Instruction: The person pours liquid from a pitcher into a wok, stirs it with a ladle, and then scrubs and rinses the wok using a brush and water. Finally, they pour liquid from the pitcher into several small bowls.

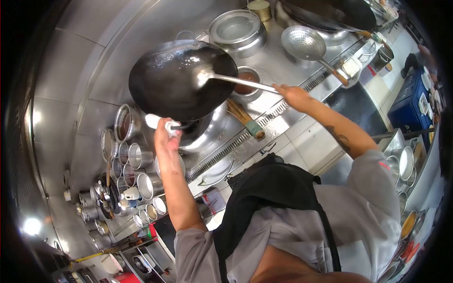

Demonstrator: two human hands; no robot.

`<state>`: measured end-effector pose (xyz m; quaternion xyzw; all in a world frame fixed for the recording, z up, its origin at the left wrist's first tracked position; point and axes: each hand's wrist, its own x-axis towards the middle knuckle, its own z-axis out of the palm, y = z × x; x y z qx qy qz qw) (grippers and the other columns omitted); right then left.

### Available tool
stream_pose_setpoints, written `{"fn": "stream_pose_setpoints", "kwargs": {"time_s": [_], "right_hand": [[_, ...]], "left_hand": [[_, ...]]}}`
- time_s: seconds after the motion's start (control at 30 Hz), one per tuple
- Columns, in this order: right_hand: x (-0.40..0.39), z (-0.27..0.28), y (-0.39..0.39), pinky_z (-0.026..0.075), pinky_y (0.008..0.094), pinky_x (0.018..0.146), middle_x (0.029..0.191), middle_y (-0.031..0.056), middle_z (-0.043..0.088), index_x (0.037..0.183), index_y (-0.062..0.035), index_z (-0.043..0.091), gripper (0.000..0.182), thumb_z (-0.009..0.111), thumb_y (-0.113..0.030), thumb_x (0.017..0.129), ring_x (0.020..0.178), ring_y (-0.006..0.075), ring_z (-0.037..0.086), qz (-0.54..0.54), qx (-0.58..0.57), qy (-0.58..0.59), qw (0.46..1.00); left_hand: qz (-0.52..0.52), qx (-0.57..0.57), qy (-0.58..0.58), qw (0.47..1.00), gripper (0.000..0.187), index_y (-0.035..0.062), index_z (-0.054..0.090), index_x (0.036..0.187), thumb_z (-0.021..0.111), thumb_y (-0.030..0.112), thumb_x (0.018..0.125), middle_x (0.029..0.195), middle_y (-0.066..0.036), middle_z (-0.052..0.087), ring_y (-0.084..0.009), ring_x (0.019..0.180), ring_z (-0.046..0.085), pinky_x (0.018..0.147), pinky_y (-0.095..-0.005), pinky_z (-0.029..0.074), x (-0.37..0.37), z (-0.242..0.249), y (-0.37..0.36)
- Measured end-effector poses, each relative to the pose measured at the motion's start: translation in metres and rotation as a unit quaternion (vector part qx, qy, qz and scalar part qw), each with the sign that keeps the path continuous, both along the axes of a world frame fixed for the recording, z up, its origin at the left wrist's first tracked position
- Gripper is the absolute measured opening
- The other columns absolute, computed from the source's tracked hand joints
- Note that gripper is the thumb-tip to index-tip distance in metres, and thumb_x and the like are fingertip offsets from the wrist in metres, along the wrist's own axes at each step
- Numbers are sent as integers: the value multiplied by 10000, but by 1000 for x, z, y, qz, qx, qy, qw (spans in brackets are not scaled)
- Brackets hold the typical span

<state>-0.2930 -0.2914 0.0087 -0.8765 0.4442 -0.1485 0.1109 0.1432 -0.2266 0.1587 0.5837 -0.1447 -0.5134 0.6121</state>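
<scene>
A dark wok (158,87) is tilted up off the stove, its inside facing me. My left hand (165,137) is closed round the wok's handle with a white cloth (153,121) between. The long metal handle of a ladle (245,82) lies in my closed right hand (293,97). The ladle's bowl is inside the wok, against its dark surface, where bright glare makes it hard to see whether any food is there. Just below the wok's right rim, a bamboo brush (243,115) with a green band lies on the steel stove top.
Behind the wok stands a metal pot (236,29) of liquid. A bowl of reddish-brown liquid (246,84) sits under the ladle handle. A perforated strainer (304,43) rests at the upper right, near a second wok (330,14). Several metal containers (137,155) crowd the left.
</scene>
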Motion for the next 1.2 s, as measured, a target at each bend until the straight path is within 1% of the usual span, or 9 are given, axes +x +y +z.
{"fn": "stream_pose_setpoints", "kwargs": {"time_s": [0.3,0.43,0.53,0.63,0.67,0.73,0.9,1.03,1.2], "right_hand": [[-106,35,8,537,434,771,1073,161,562,1426,-88,362,641,509,13,810,875,350,644,-49,-10,160,986],[-119,53,12,535,405,750,1041,153,580,1410,-86,401,594,484,27,833,831,328,644,-56,-117,232,964],[-110,82,15,542,400,768,1047,150,579,1413,-94,403,611,484,38,822,846,321,647,-99,-63,236,965],[-98,73,-6,545,404,765,1051,161,580,1412,-84,400,612,487,38,819,855,322,648,-56,-145,162,974],[-89,72,-13,544,405,785,1073,170,575,1415,-79,389,606,482,29,827,891,327,644,-57,-125,164,977],[-41,85,-24,541,408,824,1116,187,565,1421,-68,367,594,473,12,842,964,337,637,-58,-83,165,981],[44,55,-40,528,420,829,1127,219,559,1412,-50,378,538,422,-1,878,988,357,622,-51,-48,81,994],[16,13,-20,497,442,876,1131,234,555,1440,-77,337,588,430,13,867,1029,393,593,-38,-18,73,996],[-59,13,24,508,440,846,1154,228,529,1459,-70,295,702,466,74,794,979,385,604,-74,0,148,986]], "left_hand": [[24,-3,10,1000,107,47,521,880,581,94,806,690,-83,551,-205,564,573,419,-287,385,17,-22,-8],[14,6,-1,1000,89,45,527,862,578,96,810,683,-81,552,-197,551,566,415,-288,381,20,-27,-8],[2,-4,-7,1000,80,38,535,849,574,99,813,681,-83,554,-196,547,564,412,-288,378,24,-31,-6],[2,-5,-17,1000,83,31,541,847,574,101,816,680,-84,558,-196,544,563,411,-286,377,22,-27,-2],[3,-3,-21,1000,85,29,543,848,574,102,817,680,-84,560,-196,543,563,411,-286,377,20,-25,-1],[7,-4,-13,1000,90,27,544,852,578,104,817,677,-85,561,-197,546,568,411,-285,377,16,-19,3],[0,0,12,1000,94,29,548,860,583,107,819,685,-87,565,-205,558,584,411,-281,376,18,-14,13],[16,-20,30,999,80,36,544,856,579,99,824,686,-87,564,-208,562,588,413,-281,376,16,-14,12],[42,-16,36,998,70,46,543,851,586,90,817,675,-76,556,-190,549,573,414,-288,373,21,-21,8]]}}
